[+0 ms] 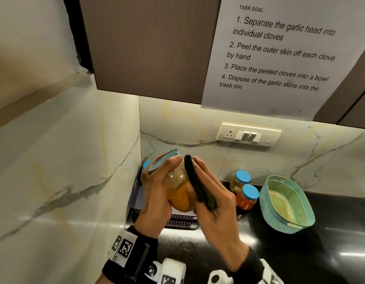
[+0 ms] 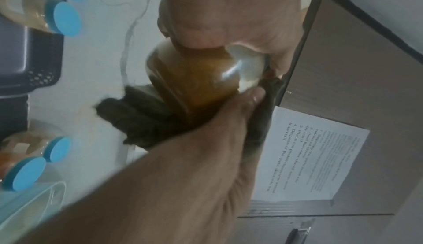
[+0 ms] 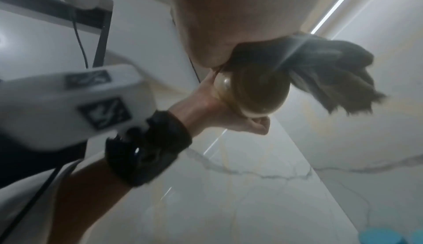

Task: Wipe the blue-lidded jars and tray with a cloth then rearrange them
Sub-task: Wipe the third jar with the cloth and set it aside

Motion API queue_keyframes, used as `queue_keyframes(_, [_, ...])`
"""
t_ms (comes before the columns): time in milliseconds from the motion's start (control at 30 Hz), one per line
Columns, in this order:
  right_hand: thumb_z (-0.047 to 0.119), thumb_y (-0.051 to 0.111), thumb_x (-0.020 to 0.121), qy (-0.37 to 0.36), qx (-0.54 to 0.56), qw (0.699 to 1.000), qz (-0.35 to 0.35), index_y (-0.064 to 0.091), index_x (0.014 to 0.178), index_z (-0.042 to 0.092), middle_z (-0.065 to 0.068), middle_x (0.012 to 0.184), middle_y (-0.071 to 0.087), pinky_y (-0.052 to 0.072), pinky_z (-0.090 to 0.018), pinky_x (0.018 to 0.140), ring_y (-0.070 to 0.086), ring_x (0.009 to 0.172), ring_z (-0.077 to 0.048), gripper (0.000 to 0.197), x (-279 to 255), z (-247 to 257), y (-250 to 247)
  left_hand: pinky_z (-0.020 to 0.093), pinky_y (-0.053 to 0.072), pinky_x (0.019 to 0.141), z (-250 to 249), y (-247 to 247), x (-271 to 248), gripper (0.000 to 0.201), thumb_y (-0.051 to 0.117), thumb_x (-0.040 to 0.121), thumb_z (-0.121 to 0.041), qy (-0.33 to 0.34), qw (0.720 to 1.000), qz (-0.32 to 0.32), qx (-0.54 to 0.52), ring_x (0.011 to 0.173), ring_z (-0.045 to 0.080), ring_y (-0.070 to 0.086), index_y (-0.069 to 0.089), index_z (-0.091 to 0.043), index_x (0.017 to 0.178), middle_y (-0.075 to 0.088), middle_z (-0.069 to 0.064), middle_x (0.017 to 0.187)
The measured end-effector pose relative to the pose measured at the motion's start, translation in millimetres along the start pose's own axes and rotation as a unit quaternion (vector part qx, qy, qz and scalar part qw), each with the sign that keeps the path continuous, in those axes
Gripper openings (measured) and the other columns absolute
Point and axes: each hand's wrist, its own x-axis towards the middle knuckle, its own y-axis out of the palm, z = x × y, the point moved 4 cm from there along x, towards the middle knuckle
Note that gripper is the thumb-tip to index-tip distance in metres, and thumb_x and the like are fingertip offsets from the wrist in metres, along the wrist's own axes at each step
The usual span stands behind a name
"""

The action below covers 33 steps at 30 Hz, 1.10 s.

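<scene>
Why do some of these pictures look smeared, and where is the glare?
Head view: fairly sharp, the poster readable, with white glare streaks on the black counter. Left wrist view: soft, the cloth edge smeared and a bright highlight on the jar. Right wrist view: hazy and blurred, most of all the cloth tail, with a light strip streaking overhead.
</scene>
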Motion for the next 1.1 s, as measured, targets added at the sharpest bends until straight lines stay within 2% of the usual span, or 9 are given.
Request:
queue_keyframes(67, [0.016,0.057,0.098,-0.08,-0.122,0.989,0.0,0.047,0.153,0.031,0.012,0.165,0.042,0.035,-0.053,0.124,0.032,0.158,-0.026,0.057,-14.1,-0.8,9.8,0.049,0.06,0.084,-1.6,0.1,-2.2,0.086,0.087,0.06,-0.039,0.015,1.0,-0.01,-0.013,0.094,0.038,0.069,0.06,0.014,0.123,0.067,0.024,0.105])
queue_keyframes(167, [0.021,0.06,0.101,-0.121,-0.164,0.979,0.03,0.049,0.151,0.034,0.013,0.167,0.039,0.023,-0.057,0.127,0.024,0.16,-0.029,0.053,-22.0,-2.8,16.3,0.058,0.056,0.092,-0.2,-1.2,-5.3,0.084,0.089,0.063,-0.036,0.007,1.0,-0.021,-0.017,0.094,0.042,0.069,0.058,0.015,0.122,0.066,0.023,0.102])
queue_keyframes(467, [0.026,0.059,0.1,0.124,0.138,0.981,0.06,0.062,0.138,0.051,0.018,0.142,0.065,0.054,-0.029,0.107,0.057,0.135,-0.006,0.045,21.8,-6.9,12.2,0.052,0.063,0.086,1.6,-2.3,-4.7,0.072,0.091,0.069,-0.038,0.031,0.994,-0.105,0.021,0.097,0.032,0.076,0.068,0.002,0.123,0.076,0.017,0.107])
queue_keyframes(567, [0.019,0.078,0.091,0.051,0.033,0.995,0.077,0.044,0.157,0.025,0.005,0.159,0.051,0.046,-0.04,0.118,0.046,0.149,-0.016,0.075,8.2,-10.3,14.5,0.06,0.061,0.093,1.6,-5.0,-6.2,0.054,0.089,0.078,-0.023,0.005,0.993,-0.113,0.021,0.102,0.043,0.075,0.069,0.002,0.121,0.077,0.018,0.106])
queue_keyframes(667, [0.025,0.087,0.081,-0.003,-0.048,0.994,0.1,0.036,0.161,0.023,0.002,0.165,0.043,0.044,-0.05,0.12,0.04,0.154,-0.022,0.095,2.7,-24.4,7.7,0.063,0.059,0.096,7.1,-7.0,-9.6,0.082,0.097,0.055,-0.048,-0.027,0.992,-0.121,0.033,0.105,0.039,0.075,0.07,-0.01,0.124,0.078,0.014,0.111])
queue_keyframes(767, [0.024,0.096,0.072,-0.015,-0.047,0.994,0.102,0.04,0.158,0.025,0.004,0.159,0.051,0.047,-0.043,0.117,0.048,0.148,-0.02,0.102,8.9,-30.7,-5.1,0.051,0.063,0.088,11.0,0.0,-17.6,0.098,0.096,0.045,-0.06,-0.055,0.992,-0.101,0.043,0.109,0.03,0.073,0.067,-0.021,0.13,0.075,0.009,0.118])
queue_keyframes(867, [0.033,0.103,0.054,0.148,0.086,0.979,0.115,0.053,0.143,0.028,0.012,0.136,0.068,0.058,-0.034,0.102,0.064,0.129,-0.015,0.103,23.3,-38.2,-25.2,0.039,0.063,0.075,3.1,10.8,-19.3,0.087,0.09,0.053,-0.053,-0.078,0.995,-0.028,0.064,0.109,0.027,0.072,0.065,-0.022,0.131,0.073,0.008,0.121])
queue_keyframes(967, [0.052,0.105,0.034,0.3,0.251,0.902,0.185,0.058,0.133,0.029,0.006,0.122,0.075,0.06,-0.037,0.091,0.071,0.118,-0.022,0.111,30.6,-39.6,-35.8,0.05,0.061,0.095,-5.4,18.4,-9.8,0.08,0.093,0.047,-0.055,-0.076,0.99,0.001,0.118,0.111,0.029,0.071,0.071,-0.023,0.116,0.076,0.006,0.112])
queue_keyframes(1100, [0.036,0.102,0.053,0.249,0.226,0.926,0.172,0.068,0.129,0.034,-0.004,0.128,0.073,0.06,-0.043,0.096,0.068,0.123,-0.031,0.083,29.2,-31.8,-32.6,0.055,0.06,0.098,-8.1,27.2,-11.3,0.085,0.09,0.044,-0.053,-0.033,0.993,0.005,0.114,0.106,0.028,0.074,0.073,-0.016,0.119,0.078,0.007,0.108])
